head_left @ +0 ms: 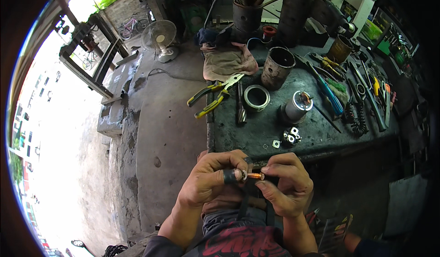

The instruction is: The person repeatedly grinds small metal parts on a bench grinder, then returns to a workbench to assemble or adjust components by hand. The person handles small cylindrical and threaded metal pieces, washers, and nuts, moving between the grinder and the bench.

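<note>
In front of my lap, near the bench edge, I hold a small copper-coloured bolt [254, 176]. My left hand [206, 177] is closed, with thumb and forefinger pinching the bolt's left end, where a small metal ring [244, 175] shows. Black tape wraps the left thumb and another finger. At the bolt's right end, the thumb and forefinger of my right hand [291, 183] close around its head. On the bench just beyond lie a small square white piece [276, 144], a thin square washer [265, 146] and a cluster of shiny metal parts [291, 136].
The dark workbench [238, 142] carries a metal cylinder [297, 108], a metal ring [256, 97], a rusty tube [277, 69], yellow-handled pliers [215, 96] overhanging the left edge, and a rag [227, 60]. Screwdrivers and other tools crowd its right side. A fan [160, 39] stands on the floor.
</note>
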Demonstrator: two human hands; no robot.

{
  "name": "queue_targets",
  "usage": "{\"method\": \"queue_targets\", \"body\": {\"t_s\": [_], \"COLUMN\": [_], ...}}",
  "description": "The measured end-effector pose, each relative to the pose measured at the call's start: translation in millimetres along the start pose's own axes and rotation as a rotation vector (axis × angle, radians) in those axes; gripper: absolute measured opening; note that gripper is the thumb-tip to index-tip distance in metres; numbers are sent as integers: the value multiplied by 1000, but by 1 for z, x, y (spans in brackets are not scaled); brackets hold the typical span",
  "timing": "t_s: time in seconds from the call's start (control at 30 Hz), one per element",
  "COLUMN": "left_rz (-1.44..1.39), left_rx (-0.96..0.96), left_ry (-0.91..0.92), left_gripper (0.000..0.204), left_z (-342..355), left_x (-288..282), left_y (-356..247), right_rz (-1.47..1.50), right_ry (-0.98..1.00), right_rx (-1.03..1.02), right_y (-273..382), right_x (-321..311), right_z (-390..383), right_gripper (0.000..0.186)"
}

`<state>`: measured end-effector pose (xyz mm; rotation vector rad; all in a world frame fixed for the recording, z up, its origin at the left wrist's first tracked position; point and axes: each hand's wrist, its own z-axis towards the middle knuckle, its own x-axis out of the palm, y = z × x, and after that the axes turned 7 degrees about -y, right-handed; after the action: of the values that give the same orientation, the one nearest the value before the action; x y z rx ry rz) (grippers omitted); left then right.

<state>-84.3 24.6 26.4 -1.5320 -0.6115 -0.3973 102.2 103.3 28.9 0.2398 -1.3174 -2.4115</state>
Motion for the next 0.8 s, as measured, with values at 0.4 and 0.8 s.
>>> {"method": "queue_targets", "body": {"t_s": [0.4, 0.8], "left_rz": [-117, 192], "left_rx": [-138, -108], "left_ry": [88, -110], "left_gripper": [11, 22], "left_z": [-3, -10], "left_x": [6, 14], "left_y": [9, 5], "right_rz": [-86, -324], "right_ry": [28, 44], "right_rx": [-28, -86], "right_y": [8, 12], "right_x": [-17, -26], "right_z": [-10, -15], "right_gripper": [31, 32]}}
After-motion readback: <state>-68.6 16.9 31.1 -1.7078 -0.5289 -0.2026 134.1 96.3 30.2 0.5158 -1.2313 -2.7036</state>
